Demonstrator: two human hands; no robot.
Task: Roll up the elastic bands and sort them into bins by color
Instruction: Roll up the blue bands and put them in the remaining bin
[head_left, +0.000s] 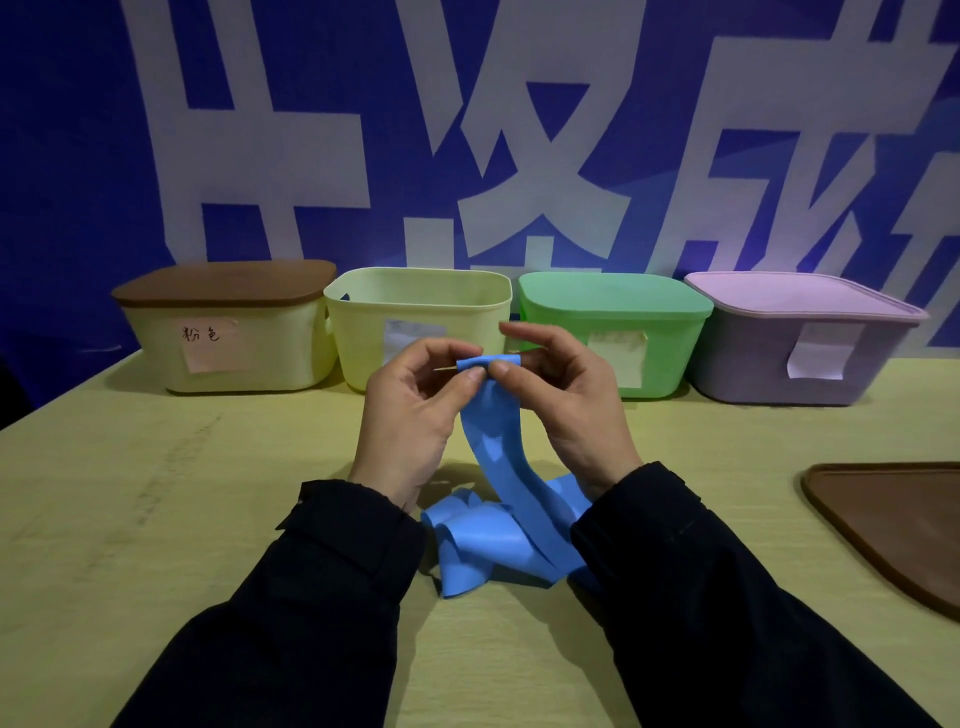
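A long blue elastic band (498, 467) rises from a crumpled heap on the table up to my two hands. My left hand (410, 410) and my right hand (566, 400) both pinch its folded top end between thumb and fingers, held above the table in front of the bins. An open pale yellow bin (421, 306) stands right behind my hands. Beside it are a pale yellow bin with a brown lid (223, 327), a green bin with a green lid (613, 322) and a purple bin with a pink lid (800, 338).
The four bins stand in a row along the far edge of the yellow-green table (156, 493), against a blue wall with white characters. Each bin carries a paper label. A loose brown lid (898, 525) lies on the table at the right.
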